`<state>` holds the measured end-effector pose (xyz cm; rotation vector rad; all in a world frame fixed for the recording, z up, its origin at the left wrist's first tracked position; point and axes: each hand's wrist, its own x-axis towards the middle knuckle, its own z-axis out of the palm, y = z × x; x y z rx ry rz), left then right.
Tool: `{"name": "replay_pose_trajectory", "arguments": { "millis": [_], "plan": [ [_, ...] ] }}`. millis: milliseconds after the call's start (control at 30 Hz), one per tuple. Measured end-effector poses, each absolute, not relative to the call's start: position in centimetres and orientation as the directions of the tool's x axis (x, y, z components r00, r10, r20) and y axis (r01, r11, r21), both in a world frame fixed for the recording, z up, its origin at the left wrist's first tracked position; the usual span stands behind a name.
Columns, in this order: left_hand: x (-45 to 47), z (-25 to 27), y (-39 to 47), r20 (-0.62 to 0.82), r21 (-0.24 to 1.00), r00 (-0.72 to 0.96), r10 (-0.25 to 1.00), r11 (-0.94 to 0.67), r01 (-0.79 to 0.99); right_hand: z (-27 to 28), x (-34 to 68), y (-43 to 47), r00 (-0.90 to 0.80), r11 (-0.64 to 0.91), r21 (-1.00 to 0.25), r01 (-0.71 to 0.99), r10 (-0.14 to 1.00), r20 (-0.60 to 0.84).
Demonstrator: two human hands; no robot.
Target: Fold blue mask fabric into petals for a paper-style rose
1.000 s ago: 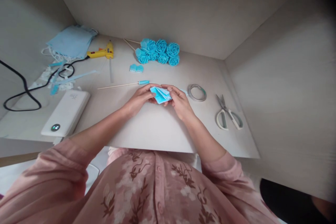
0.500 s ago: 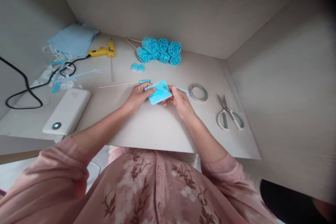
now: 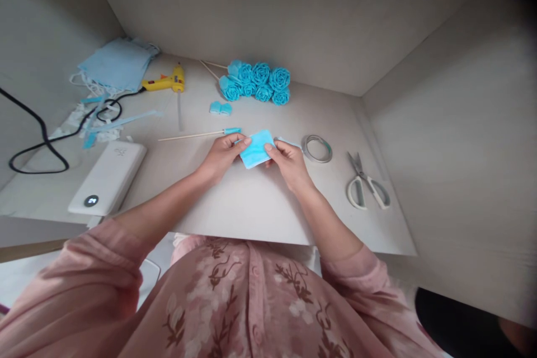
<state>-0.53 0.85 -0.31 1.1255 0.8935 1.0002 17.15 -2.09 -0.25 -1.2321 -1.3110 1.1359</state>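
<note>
Between my hands is a roughly square piece of light blue mask fabric (image 3: 257, 151), held above the table. My left hand (image 3: 222, 156) pinches its left edge, thumb on top. My right hand (image 3: 290, 162) grips the right edge, its thumb pressed on the upper face; the fingers behind are mostly hidden. Just beyond my left hand lies a thin wooden stick (image 3: 191, 137) with a blue wrapped tip (image 3: 232, 131). A pale blue strip (image 3: 289, 142) shows beside my right hand, next to a roll of tape (image 3: 317, 149).
Several blue fabric roses (image 3: 260, 72) on sticks lie at the back, with small blue pieces (image 3: 220, 108) nearer. A yellow glue gun (image 3: 168, 81), stacked masks (image 3: 115, 64), scraps, a black cable (image 3: 42, 128) and a white power bank (image 3: 107, 179) occupy the left. Scissors (image 3: 363, 179) lie right.
My right thumb has moved left onto the top of the fabric piece. The piece now looks flatter and has shifted slightly right, baring more of the stick's blue tip.
</note>
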Motion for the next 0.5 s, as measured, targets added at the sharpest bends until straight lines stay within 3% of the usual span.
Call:
{"name": "replay_pose_trajectory", "arguments": {
  "millis": [133, 233, 367, 500],
  "plan": [
    [-0.7, -0.3, 1.2, -0.029, 0.973, 0.178, 0.984, 0.068, -0.22, -0.5, 17.6, -1.9, 0.071, 0.108, -0.975, 0.193, 0.99, 0.124],
    [-1.0, -0.1, 1.3, 0.0, 0.978, 0.093, 0.996, 0.019, -0.207, -0.3, 18.0, -1.9, 0.146, 0.235, -0.898, 0.371, 0.941, 0.307],
    [-1.0, 0.0, 0.9, -0.138, 0.961, 0.376, 0.916, 0.216, -0.174, 0.1, 18.2, -2.2, 0.114, 0.382, -0.673, 0.633, 0.814, 0.569],
    [-0.6, -0.1, 0.9, -0.242, 0.837, 0.59, 0.77, 0.474, -0.275, 0.0, 18.2, -2.3, -0.109, 0.504, -0.471, 0.724, 0.757, 0.644]
  ]
}}
